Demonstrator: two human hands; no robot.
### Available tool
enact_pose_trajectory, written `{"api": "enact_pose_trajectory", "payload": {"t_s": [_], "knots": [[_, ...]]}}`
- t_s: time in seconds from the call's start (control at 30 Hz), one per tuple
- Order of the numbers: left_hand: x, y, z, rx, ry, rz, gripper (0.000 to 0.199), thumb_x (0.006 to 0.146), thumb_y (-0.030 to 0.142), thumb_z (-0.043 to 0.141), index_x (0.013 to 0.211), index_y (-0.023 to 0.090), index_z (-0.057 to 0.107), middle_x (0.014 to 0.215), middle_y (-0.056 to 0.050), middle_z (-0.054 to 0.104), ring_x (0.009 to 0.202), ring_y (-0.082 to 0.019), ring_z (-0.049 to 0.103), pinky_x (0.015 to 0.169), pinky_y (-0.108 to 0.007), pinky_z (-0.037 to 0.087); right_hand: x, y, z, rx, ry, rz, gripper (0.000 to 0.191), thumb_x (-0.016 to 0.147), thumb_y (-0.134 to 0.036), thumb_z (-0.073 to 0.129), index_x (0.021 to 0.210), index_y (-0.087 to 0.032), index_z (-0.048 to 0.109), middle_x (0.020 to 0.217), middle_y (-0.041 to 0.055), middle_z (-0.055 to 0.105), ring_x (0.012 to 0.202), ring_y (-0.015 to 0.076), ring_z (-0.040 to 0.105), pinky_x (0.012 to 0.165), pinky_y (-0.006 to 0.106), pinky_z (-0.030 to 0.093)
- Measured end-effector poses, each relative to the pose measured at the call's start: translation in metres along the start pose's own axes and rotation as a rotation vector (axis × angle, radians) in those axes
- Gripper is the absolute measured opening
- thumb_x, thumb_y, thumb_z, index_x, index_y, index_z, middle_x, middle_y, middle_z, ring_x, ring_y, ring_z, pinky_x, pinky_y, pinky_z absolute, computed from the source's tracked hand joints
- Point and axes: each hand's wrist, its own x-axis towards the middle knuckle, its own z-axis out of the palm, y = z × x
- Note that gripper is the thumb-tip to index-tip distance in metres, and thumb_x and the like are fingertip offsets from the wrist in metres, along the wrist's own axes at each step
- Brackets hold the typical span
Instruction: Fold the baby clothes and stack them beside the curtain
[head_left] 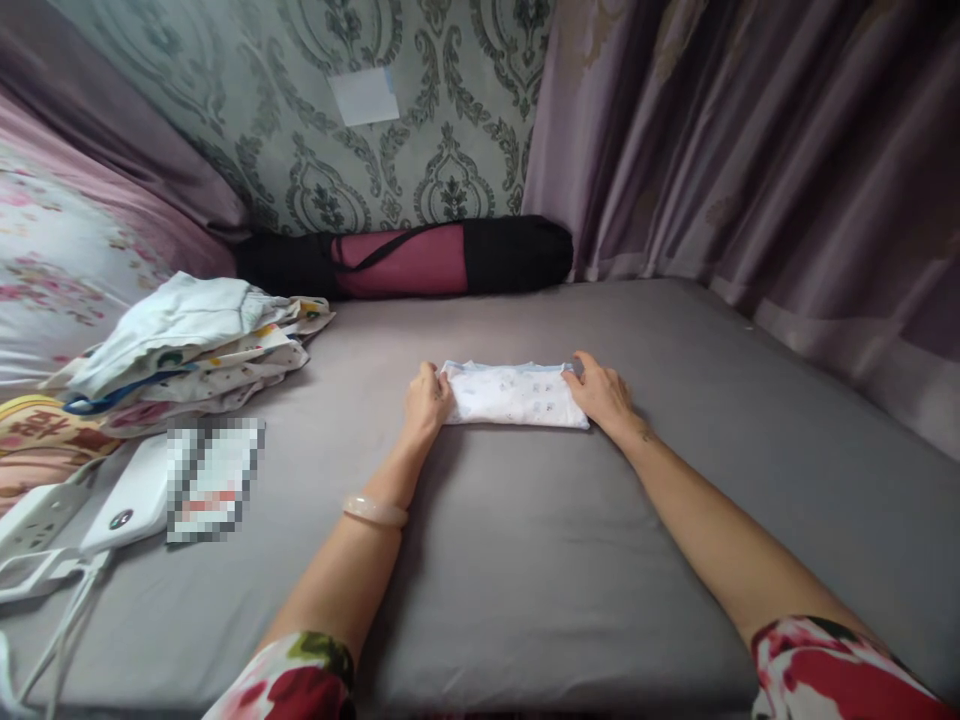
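Pinching folded white cloth (510, 393) at both ends: left hand (427, 398) on left edge, right hand (602, 390) near upper right corner, fingers closed on fabric. Cloth sits on gray sheet (525, 560), mid-view. Uneven tugging could skew layers; loose grip might let folds open.

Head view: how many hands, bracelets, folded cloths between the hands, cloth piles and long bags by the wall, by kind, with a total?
Hands: 2 (left hand, right hand)
Bracelet: 1
Folded cloth: 1
Cloth pile: 1
Long bag: 1
Total: 6
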Motion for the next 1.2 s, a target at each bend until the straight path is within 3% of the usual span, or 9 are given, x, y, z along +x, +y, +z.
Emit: {"api": "enact_pose_trajectory", "payload": {"t_s": [0.13,0.23,0.37,0.5,0.6,0.7,0.8,1.0,1.2], "knots": [[-0.002,-0.002,0.0,-0.049,0.017,0.032,0.024,0.095,0.028,0.044,0.116,0.017,0.051,0.101,-0.013,0.07,0.096,-0.023,0.066,0.078,-0.03,0.045,0.013,-0.003,-0.006,-0.007,0.027,-0.104,0.037,0.092,-0.037,0.05,0.123,-0.022,0.063,0.116,0.0109,0.067,0.103,0.0247,0.063,0.083,0.032,0.045],[-0.003,-0.003,-0.002,-0.085,0.022,0.044,0.024,0.095,0.028,0.044,0.115,0.017,0.052,0.1,-0.012,0.069,0.096,-0.024,0.065,0.079,-0.031,0.046,0.026,-0.009,-0.013,-0.007,-0.009,-0.009,0.039,0.095,-0.042,0.042,0.104,-0.018,0.071,0.106,0.0137,0.071,0.101,0.0267,0.064,0.081,0.033,0.045],[-0.003,-0.004,-0.007,-0.102,0.104,0.031,0.024,0.093,0.025,0.046,0.113,0.016,0.054,0.111,-0.015,0.063,0.102,-0.025,0.062,0.084,-0.033,0.046,0.03,-0.023,-0.015,0.054,0.041,0.099,0.041,0.097,-0.035,0.036,0.117,-0.014,0.065,0.11,0.0151,0.07,0.103,0.0262,0.064,0.082,0.032,0.045],[-0.009,0.004,-0.013,-0.069,0.195,0.187,0.026,0.094,0.023,0.042,0.115,0.014,0.055,0.119,-0.016,0.059,0.113,-0.025,0.056,0.095,-0.035,0.044,0.01,-0.049,-0.005,0.081,0.034,-0.199,0.044,0.097,-0.026,0.029,0.127,-0.013,0.059,0.126,0.014,0.064,0.117,0.0228,0.057,0.098,0.033,0.041],[-0.017,0.015,-0.011,-0.049,0.112,0.473,0.031,0.097,0.022,0.036,0.119,0.015,0.055,0.123,-0.013,0.06,0.12,-0.023,0.053,0.104,-0.035,0.039,-0.011,-0.071,0.006,0.092,-0.095,-0.473,0.051,0.098,-0.029,0.025,0.139,-0.008,0.048,0.143,0.0148,0.051,0.133,0.0216,0.044,0.111,0.035,0.03],[-0.024,0.022,-0.002,0.013,0.007,0.658,0.036,0.097,0.021,0.033,0.126,0.014,0.054,0.136,-0.011,0.055,0.135,-0.024,0.042,0.113,-0.039,0.031,-0.025,-0.085,0.014,0.049,-0.24,-0.564,0.06,0.099,-0.036,0.019,0.148,-0.004,0.035,0.154,0.0146,0.034,0.144,0.0231,0.027,0.118,0.04,0.018],[-0.028,0.022,0.006,0.102,-0.051,0.632,0.041,0.099,0.029,0.031,0.132,0.015,0.052,0.143,-0.011,0.05,0.14,-0.027,0.035,0.117,-0.045,0.024,-0.03,-0.089,0.019,-0.005,-0.279,-0.554,0.063,0.098,-0.036,0.016,0.151,-0.004,0.03,0.157,0.0134,0.027,0.147,0.0229,0.02,0.119,0.043,0.013],[-0.028,0.018,0.004,0.178,-0.244,0.49,0.051,0.1,0.042,0.027,0.145,0.021,0.04,0.155,-0.011,0.034,0.145,-0.03,0.027,0.115,-0.058,0.023,-0.031,-0.084,0.032,-0.042,-0.218,-0.543,0.061,0.097,-0.035,0.019,0.15,-0.008,0.032,0.158,0.0115,0.027,0.146,0.0243,0.02,0.118,0.05,0.012],[-0.028,0.021,0.0,0.179,-0.276,0.473,0.053,0.099,0.042,0.028,0.147,0.02,0.037,0.157,-0.012,0.03,0.145,-0.031,0.024,0.114,-0.061,0.021,-0.031,-0.084,0.032,-0.037,-0.231,-0.534,0.06,0.098,-0.036,0.02,0.151,-0.011,0.031,0.157,0.0117,0.028,0.147,0.0238,0.019,0.118,0.05,0.012]]}}
